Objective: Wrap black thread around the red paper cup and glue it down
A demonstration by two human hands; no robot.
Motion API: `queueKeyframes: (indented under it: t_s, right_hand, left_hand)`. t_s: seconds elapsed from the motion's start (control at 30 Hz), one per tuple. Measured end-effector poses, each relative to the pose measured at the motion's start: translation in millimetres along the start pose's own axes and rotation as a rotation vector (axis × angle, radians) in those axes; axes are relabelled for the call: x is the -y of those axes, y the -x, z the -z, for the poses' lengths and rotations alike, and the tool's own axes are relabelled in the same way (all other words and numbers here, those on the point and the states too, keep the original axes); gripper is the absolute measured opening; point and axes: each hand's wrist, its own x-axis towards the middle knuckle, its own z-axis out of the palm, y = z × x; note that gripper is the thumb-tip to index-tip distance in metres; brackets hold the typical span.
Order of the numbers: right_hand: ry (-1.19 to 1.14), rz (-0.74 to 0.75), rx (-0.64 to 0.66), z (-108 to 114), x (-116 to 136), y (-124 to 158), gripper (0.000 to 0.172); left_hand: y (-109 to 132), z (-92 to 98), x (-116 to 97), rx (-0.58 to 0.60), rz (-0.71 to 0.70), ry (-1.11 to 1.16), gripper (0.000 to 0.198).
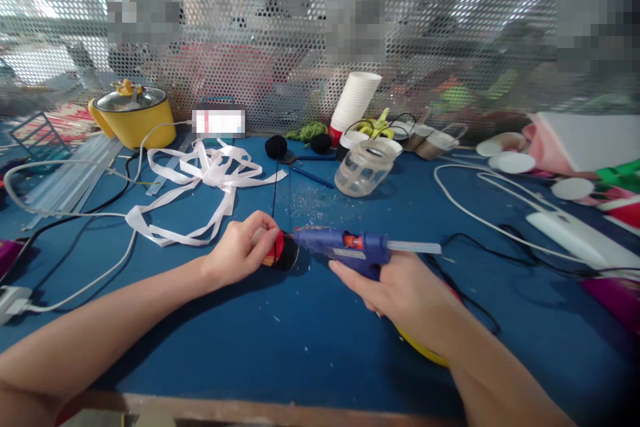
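My left hand (243,248) is closed in a pinch on a small red and black round piece (283,252), held just above the blue table (300,333). A thin black thread (275,187) runs up from the piece towards a black pompom (276,146). My right hand (400,290) grips a blue glue gun (350,247) by its handle. The gun lies level, its nozzle touching the round piece from the right, and a clear glue stick pokes out of its back end.
A tangle of white ribbon (200,177) lies at the left, with a yellow pot (131,110) behind it. A tipped clear jar (364,167), stacked white cups (355,100) and white and black cables (480,213) lie around. A perforated metal screen backs the table.
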Motion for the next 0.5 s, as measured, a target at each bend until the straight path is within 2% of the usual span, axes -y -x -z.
queueKeyframes:
  t_s: [0.3,0.5]
  right_hand:
    - [-0.065,-0.197,0.076,-0.8,11.5,-8.6,0.028]
    - [-0.063,-0.242,0.102,0.2,11.4,-7.4,0.036]
  left_hand:
    - [2.2,-1.0,0.3,-0.001,-0.068,-0.038,0.013]
    - [1.7,-0.5,1.2,0.002,-0.065,-0.035,0.012]
